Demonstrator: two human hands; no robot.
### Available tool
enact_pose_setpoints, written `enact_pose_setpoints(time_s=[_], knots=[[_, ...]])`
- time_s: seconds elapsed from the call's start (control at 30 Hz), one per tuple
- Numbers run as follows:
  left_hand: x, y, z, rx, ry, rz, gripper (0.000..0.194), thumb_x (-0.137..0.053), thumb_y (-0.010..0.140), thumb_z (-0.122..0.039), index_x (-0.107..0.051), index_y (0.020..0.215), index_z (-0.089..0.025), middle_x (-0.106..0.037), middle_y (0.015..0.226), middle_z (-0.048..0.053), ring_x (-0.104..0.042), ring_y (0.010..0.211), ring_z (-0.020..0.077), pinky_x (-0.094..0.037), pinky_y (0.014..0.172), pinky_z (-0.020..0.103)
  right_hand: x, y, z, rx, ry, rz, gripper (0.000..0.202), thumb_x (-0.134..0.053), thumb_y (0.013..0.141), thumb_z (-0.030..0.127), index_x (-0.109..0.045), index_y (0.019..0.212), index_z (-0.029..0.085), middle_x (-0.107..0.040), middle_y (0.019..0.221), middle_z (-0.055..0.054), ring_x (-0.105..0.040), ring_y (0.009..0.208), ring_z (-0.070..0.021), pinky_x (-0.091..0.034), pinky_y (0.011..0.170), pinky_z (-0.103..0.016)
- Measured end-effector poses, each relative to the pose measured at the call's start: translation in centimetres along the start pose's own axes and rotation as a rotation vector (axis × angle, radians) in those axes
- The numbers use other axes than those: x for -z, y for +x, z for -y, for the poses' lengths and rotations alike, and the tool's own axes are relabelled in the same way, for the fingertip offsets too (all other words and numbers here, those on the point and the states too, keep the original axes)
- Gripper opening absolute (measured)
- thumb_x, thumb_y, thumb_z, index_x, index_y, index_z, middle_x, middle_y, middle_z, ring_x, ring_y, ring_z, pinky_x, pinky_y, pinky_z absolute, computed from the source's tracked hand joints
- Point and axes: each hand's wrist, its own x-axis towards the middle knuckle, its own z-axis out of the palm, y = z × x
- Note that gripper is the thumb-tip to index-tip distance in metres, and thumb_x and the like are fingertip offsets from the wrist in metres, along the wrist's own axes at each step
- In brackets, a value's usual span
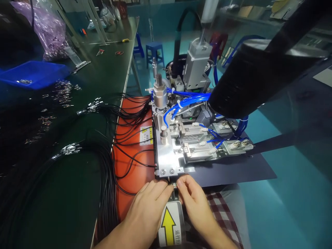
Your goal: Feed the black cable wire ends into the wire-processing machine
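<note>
Both hands meet at the near end of a metal machine (167, 155), just below its silver plate. My left hand (149, 204) is closed, its fingertips bent down at the slot under the plate; whatever it holds is hidden. Close beside it on the right, my right hand (193, 200) pinches with thumb and forefinger at a small metallic connector end (175, 185). Between the wrists lies a white label with a yellow arrow (168, 223). Black cables (133, 162) run over the orange-red surface (127, 133) into the machine's left side.
On the dark green table (75, 183) lie two bundles of cable ends (71, 148), loose metal parts (63, 91) and a blue tray (33, 74). A large black cylinder (241, 79) overhangs the machine at right. Blue air tubes (189, 100) cross its top.
</note>
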Motion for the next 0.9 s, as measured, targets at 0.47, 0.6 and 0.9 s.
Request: enact_pose_setpoints(time_s=[0.47,0.6,0.9], knots=[[0.9,-1.9,-0.2,0.101,-0.041,-0.156,0.040,-0.034,0.084,-0.005,-0.057,0.114,-0.015,-0.061,0.104,0.012,-0.059,0.093,0.0206,-0.054,0.078,0.031,-0.1,0.4,-0.2,-0.036,0.216,0.083,0.039,-0.054,0.081,0.055,-0.045,0.068,0.020,-0.036,0.050,0.009,-0.032,0.047,-0.0104,-0.027,0.048,-0.023],[-0.5,-5.9,0.3,0.219,0.238,-0.219,0.049,-0.033,0.083,-0.004,-0.049,0.128,-0.018,-0.058,0.118,0.011,-0.055,0.107,0.0232,-0.053,0.086,0.034,-0.1,0.4,-0.5,-0.022,0.212,0.090,0.039,-0.055,0.081,0.055,-0.046,0.068,0.020,-0.038,0.051,0.009,-0.033,0.048,-0.0106,-0.028,0.049,-0.024],[-2.1,-6.9,0.1,0.204,0.648,-0.332,0.048,-0.043,0.089,-0.028,-0.040,0.136,-0.016,-0.052,0.133,0.007,-0.050,0.117,0.0239,-0.046,0.091,0.035,-0.1,0.3,0.1,0.000,0.190,0.052,0.044,-0.060,0.073,0.061,-0.046,0.062,0.020,-0.040,0.049,0.008,-0.037,0.047,-0.0122,-0.030,0.050,-0.024]])
